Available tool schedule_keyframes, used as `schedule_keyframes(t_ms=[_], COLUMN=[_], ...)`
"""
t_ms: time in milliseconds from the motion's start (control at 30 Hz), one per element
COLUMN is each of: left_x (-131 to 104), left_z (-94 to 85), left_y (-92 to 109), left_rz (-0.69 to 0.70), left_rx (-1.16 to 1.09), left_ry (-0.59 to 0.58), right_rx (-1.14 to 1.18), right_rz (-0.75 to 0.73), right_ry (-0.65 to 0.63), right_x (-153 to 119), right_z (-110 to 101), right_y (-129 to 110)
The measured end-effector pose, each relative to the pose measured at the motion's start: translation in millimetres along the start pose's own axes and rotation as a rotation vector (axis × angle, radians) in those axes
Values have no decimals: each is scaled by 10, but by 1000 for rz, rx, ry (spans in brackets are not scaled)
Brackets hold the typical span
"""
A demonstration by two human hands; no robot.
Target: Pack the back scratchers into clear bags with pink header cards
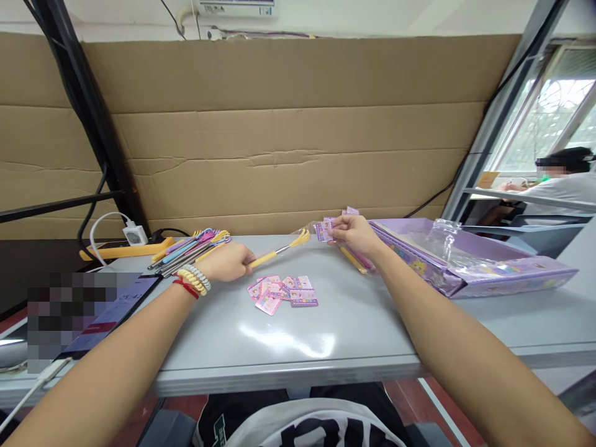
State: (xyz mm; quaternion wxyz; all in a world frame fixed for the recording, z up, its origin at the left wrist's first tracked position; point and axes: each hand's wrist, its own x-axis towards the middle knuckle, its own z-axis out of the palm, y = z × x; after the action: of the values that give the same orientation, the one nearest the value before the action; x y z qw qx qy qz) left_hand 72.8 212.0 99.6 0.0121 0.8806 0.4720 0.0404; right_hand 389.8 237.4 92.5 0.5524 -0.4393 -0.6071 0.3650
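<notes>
My left hand (229, 262) is closed round the yellow handle of a telescopic back scratcher (267, 257), whose fork-like yellow head points to the right. My right hand (354, 234) pinches a small purple printed card (323, 230) beside that head. Transparent plastic shows between the card and the scratcher's head; whether it covers the head I cannot tell. Under my right hand lie packed scratchers (354, 259) with yellow and pink parts, partly hidden by the hand. Loose pink and purple cards (279, 292) lie spread on the table between my arms.
Several coloured back scratchers (190, 248) are piled left of my left hand. A purple box (507, 282) with transparent plastic in it stands at right. At left are a phone-like screen (114, 310) and a white charger (135, 234). Cardboard (298, 136) walls the back. Another person (563, 186) sits far right.
</notes>
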Motion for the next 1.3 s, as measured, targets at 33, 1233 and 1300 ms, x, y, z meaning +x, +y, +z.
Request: schedule_keyframes(t_ms=[33, 1233, 1300], left_x=[0, -45, -48], left_z=[1, -51, -57], left_y=[-2, 131, 139], left_rz=[1, 6, 19], left_rx=[-5, -183, -218], left_ry=[-1, -58, -72], right_rx=[-6, -453, -452], right_rz=[0, -217, -222], right_ry=[7, 124, 164], right_x=[-7, -21, -4], right_z=[2, 56, 51], right_y=[-14, 9, 16])
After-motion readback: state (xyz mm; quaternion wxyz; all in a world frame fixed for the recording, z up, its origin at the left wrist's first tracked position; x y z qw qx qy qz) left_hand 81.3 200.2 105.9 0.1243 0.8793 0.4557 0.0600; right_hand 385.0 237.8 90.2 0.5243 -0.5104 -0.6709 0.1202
